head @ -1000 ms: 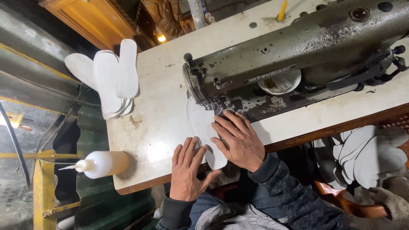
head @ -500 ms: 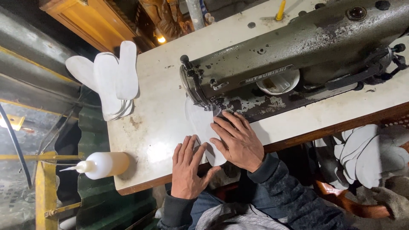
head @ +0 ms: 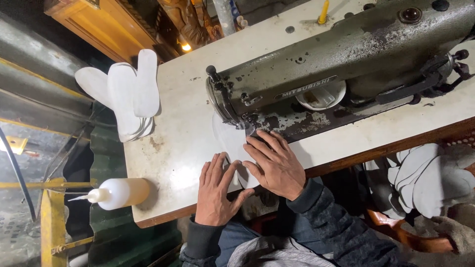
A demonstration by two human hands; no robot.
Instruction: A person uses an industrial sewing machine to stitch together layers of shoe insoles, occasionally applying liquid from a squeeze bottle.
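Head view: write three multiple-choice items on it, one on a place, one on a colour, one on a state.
1. Where does the squeeze bottle lie?
A. at the table's near left corner
B. on the sewing machine
C. under the right hand

2. What colour is the stack of cut pieces at the table's far left?
A. red
B. white
C. black

3. How do both hands lie on the white piece at the needle?
A. clenched
B. pressed flat
C. lifted clear

Answers:
1 A, it lies on its side by that corner.
2 B, all pieces are white.
3 B, left hand and right hand are spread flat.
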